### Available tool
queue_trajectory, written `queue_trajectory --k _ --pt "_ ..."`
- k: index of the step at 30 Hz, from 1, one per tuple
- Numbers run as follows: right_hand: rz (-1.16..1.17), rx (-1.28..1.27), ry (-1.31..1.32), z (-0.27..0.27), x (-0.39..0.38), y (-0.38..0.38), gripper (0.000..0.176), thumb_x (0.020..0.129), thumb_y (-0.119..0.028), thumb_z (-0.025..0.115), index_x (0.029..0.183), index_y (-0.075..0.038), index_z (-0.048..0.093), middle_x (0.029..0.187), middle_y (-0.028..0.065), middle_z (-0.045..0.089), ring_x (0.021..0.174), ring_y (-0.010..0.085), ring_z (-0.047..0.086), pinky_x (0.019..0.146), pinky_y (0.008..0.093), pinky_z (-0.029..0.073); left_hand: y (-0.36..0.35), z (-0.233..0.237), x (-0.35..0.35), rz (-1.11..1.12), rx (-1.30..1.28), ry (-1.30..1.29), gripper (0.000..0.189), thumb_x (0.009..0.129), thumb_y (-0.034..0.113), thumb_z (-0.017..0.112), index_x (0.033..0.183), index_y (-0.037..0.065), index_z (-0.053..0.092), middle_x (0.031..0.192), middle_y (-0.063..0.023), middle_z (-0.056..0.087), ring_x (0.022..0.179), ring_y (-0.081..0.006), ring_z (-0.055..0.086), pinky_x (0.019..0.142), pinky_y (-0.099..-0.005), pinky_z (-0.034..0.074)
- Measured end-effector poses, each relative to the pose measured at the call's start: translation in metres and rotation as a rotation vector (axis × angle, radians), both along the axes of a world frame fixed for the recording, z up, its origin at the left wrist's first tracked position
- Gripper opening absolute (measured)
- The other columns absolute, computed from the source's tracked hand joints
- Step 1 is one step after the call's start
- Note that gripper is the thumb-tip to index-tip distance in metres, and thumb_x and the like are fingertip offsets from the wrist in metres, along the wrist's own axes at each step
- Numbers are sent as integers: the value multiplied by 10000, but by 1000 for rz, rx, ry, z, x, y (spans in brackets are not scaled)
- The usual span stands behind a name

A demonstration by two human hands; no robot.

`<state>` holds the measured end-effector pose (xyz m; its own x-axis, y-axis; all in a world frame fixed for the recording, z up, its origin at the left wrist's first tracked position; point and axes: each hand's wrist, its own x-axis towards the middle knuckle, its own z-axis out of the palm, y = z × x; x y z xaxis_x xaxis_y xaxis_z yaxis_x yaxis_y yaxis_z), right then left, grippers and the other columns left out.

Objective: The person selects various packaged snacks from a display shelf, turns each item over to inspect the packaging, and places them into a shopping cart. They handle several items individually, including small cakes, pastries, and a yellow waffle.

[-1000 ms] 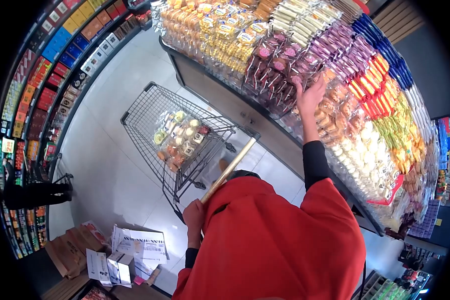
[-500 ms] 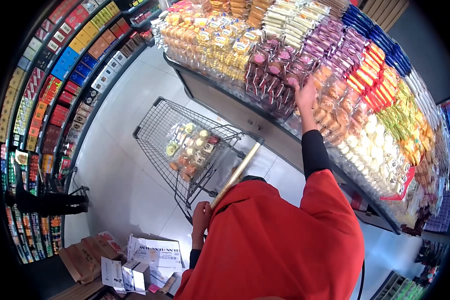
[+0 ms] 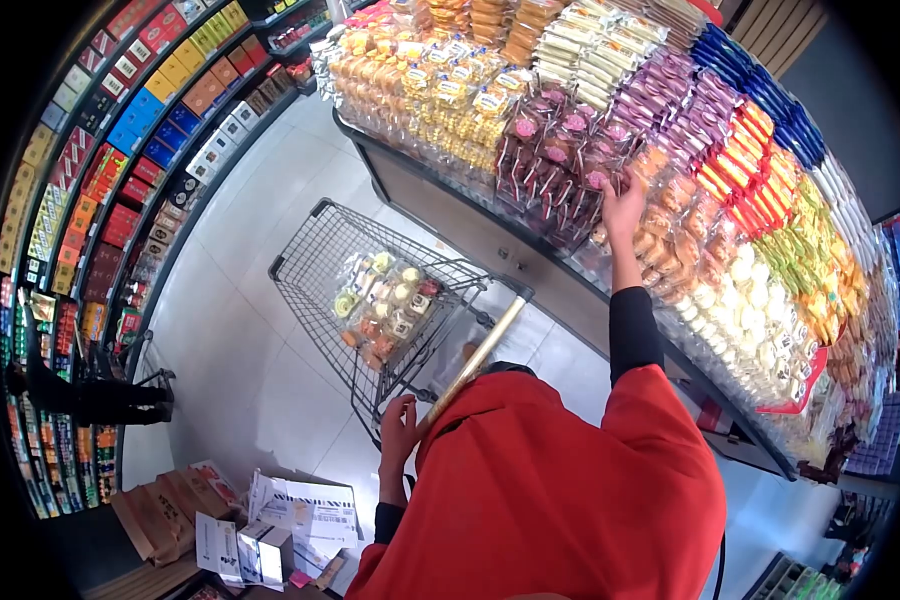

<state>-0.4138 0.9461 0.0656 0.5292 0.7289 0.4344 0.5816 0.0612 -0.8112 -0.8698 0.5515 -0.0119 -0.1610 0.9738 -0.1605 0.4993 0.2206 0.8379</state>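
Observation:
My right hand [image 3: 625, 208] reaches over the display's front edge, thumb and fingers apart. Its fingertips touch the packs where the dark brown packaged cakes [image 3: 558, 150] border the golden-brown bagged pastries [image 3: 667, 215]; nothing is lifted. My left hand [image 3: 398, 430] is at the near end of the shopping cart's pale handle [image 3: 475, 358], fingers loosely bent and not wrapped round it. Clear-wrapped packs of food [image 3: 380, 305] lie inside the wire cart [image 3: 315, 275].
Bagged snacks in many colours, among them red-orange packets [image 3: 745, 165], fill the display counter [image 3: 440, 215]. Boxed goods line the curved shelves [image 3: 135, 130] at left. A person in dark clothes [image 3: 90, 400] stands by them. Cardboard boxes [image 3: 305, 510] and a brown bag [image 3: 175, 510] sit at lower left.
My right hand has shifted slightly right and down, its fingers spreading over the packs. The fingers of my left hand have loosened from the cart handle's end.

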Motion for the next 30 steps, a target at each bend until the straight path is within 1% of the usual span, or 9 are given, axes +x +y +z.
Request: queue_trajectory --k 4,9,11,15,17,20,22,24,30 --pt "-44 -22 -32 33 -19 -24 493 839 -155 817 1265 -2 623 1116 162 701 1022 262 680 917 354 525 17 28 8 26 16 -31 205 989 87 591 1173 17 646 1080 -130 694 988 -260 687 863 -354 543" --pt "387 -52 229 46 -76 -75 478 875 -101 796 1288 5 579 1046 -6 587 912 112 567 819 256 491 51 91 28 46 61 -181 301 1020 103 572 1304 7 567 1169 -121 677 1058 -211 666 920 -332 522" --pt "698 -80 486 40 -118 -105 436 878 -64 781 1265 -17 587 1051 5 612 957 92 594 839 241 506 63 100 34 59 80 -337 435 1026 101 562 1438 23 446 1256 -122 637 1114 -199 640 955 -325 503" --pt "1046 -517 634 31 -209 -173 474 879 -38 777 1301 -14 562 1040 36 651 906 93 647 807 253 548 87 112 52 118 113 -426 580 1034 100 543 1540 20 270 1365 -171 560 1173 -231 614 971 -351 506" --pt "1110 -581 525 31 -237 -198 510 875 -40 781 1327 -14 546 1032 31 649 924 93 637 814 250 541 87 120 60 169 147 -429 642 1026 82 552 1560 5 203 1379 -179 535 1169 -232 613 974 -356 513" --pt "1177 -639 441 44 -247 -212 550 891 -21 755 1381 -26 506 1063 14 623 941 74 598 788 232 515 74 107 51 273 208 -645 655 1005 49 577 1554 -1 223 1336 -161 556 1129 -209 621 923 -328 530" --pt "1340 -607 508 48 -241 -209 587 906 -97 760 1418 -24 483 1007 23 609 864 81 589 762 245 503 63 115 42 299 148 -658 635 984 26 604 1531 -8 282 1284 -145 582 1074 -189 631 872 -307 539" --pt "1423 -702 709 50 -241 -208 495 961 -61 681 1414 -26 485 999 10 598 884 65 590 755 225 492 59 120 37 281 138 -574 591 983 37 616 1503 -15 340 1251 -137 601 1026 -179 637 843 -302 540" --pt "1385 -755 854 55 -254 -217 407 1012 -65 606 1399 -16 491 1005 0 599 913 64 602 750 222 476 51 120 33 345 187 -562 571 968 59 657 1470 -12 393 1262 -137 603 1072 -182 642 929 -314 520"
